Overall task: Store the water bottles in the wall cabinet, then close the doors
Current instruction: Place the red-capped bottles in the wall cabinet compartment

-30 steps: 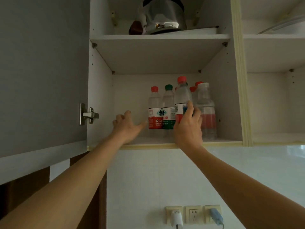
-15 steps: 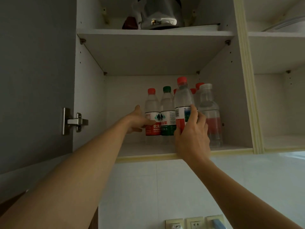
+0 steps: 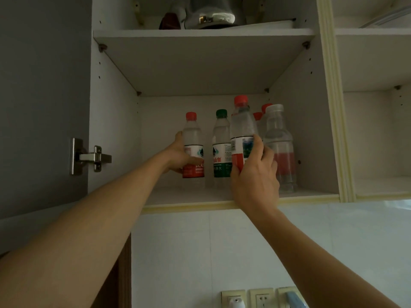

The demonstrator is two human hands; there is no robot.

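Since the earlier frame, left hand [image 3: 178,155] has advanced from the shelf edge to the leftmost red-capped bottle [image 3: 193,144], and now grips it at the label, thumb in front. Right hand [image 3: 253,174] holds a raised red-capped bottle [image 3: 242,130] by its label, fingers curled round it, at the front of the lower compartment of the wall cabinet [image 3: 115,121]. Between the two held bottles stands a green-capped bottle [image 3: 221,147]; at right, a clear bottle with pink liquid [image 3: 278,150] stands near the side wall, with further red caps [image 3: 262,111] partly hidden behind. Upper shelf [image 3: 200,33] carries a metal kettle [image 3: 211,14]. Open door [image 3: 40,96] hangs at left on a steel hinge [image 3: 89,156]; wall sockets [image 3: 260,297] lie below.
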